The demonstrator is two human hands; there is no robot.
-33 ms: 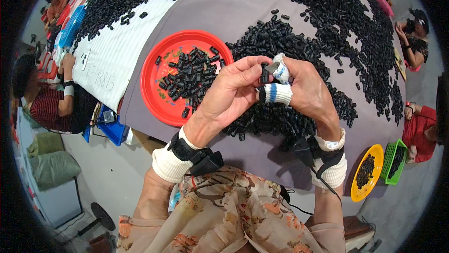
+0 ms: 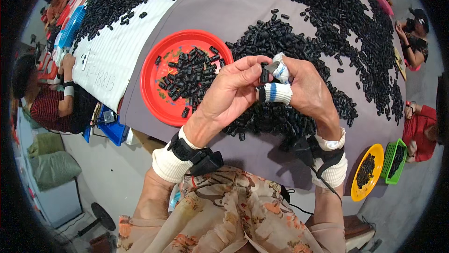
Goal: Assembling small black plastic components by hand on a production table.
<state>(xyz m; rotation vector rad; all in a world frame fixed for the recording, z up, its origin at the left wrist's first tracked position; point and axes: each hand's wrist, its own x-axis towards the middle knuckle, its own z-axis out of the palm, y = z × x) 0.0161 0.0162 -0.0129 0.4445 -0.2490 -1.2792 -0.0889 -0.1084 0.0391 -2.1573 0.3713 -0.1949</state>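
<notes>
While I follow along through the head camera, I read from left to right, starting with the red tray (image 2: pixel 148 89) left of centre, with small black parts loose inside it. Just right of that, the left hand (image 2: pixel 227 87) has its thumb and forefinger together, clamped on one black piece (image 2: pixel 265 73) near the middle of the frame. Meeting it is what looks like a short grey blade (image 2: pixel 272 68), gripped in the right hand (image 2: pixel 309 87), whose fingers are curled and wear white wraps (image 2: pixel 278 93); how they close underneath is hidden from me.

To do this well, I judge I would pinch the piece firmly near one end, turn it with the left fingertips, and make short, light strokes, the edge angled away from the bare thumb. I would work above the heap (image 2: pixel 271 42) on the bench (image 2: pixel 196 12), so a dropped piece lands softly. The yellow tray (image 2: pixel 379 162) at lower right sits well clear of both elbows.
</notes>
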